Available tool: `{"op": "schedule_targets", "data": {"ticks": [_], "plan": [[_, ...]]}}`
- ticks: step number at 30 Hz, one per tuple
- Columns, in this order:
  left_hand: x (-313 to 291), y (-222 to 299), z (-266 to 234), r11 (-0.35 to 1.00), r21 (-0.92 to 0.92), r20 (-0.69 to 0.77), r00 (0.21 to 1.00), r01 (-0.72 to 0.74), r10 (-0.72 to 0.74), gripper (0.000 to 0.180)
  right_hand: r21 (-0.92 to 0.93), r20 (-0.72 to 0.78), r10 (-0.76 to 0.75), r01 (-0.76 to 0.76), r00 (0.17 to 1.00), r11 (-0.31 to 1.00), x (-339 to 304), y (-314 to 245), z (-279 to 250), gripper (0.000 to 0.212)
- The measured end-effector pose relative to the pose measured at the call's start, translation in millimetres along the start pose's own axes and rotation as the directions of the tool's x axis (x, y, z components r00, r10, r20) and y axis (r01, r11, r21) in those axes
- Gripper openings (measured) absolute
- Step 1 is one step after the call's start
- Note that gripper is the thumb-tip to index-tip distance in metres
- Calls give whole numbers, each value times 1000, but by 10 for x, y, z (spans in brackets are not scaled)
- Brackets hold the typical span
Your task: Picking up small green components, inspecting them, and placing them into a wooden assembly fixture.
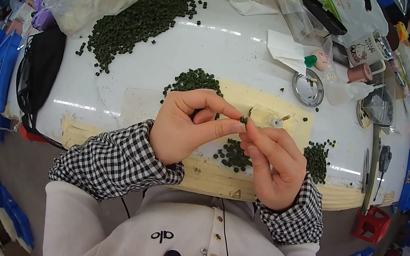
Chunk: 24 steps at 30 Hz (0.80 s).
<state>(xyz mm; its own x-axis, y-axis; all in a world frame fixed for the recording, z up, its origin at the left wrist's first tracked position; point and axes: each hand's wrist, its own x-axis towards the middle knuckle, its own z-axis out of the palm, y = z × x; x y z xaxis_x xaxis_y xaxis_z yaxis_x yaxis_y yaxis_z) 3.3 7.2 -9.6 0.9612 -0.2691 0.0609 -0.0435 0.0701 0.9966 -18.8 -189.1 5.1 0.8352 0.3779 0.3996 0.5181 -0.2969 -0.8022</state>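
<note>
Just beyond the table's near wooden edge [209,173], a person's left hand [179,124] and right hand [281,166] meet, thumbs and forefingers pinching one tiny dark green piece [244,120] between them; which hand bears more of the grip is too small to tell. The step in hand appears to be fine fingertip work on this single piece, and the next move calls for a light, steady pinch and small finger adjustments. Below the fingers lies a small green cluster [232,156], with another group [318,163] beyond the right wrist. Behind the hands, a cream sheet [242,94] bears a small white post [278,122], and a mound [194,80] sits just past the left hand. Farther off, a large heap [141,23] spreads beside clear plastic bags [72,5].
</note>
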Motion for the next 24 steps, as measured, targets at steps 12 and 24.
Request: {"op": "schedule_targets", "data": {"ticks": [12, 24], "plan": [[-17, 48, 20, 993, 91, -31, 996, -79, 82, 16, 30, -6, 40, -40, 999, 999, 8, -9, -7, 34], [-16, 19, 10, 996, 57, -29, 997, -75, 76, 15, 39, 16, 60, -61, 998, 997, -2, -15, -12, 35]]}}
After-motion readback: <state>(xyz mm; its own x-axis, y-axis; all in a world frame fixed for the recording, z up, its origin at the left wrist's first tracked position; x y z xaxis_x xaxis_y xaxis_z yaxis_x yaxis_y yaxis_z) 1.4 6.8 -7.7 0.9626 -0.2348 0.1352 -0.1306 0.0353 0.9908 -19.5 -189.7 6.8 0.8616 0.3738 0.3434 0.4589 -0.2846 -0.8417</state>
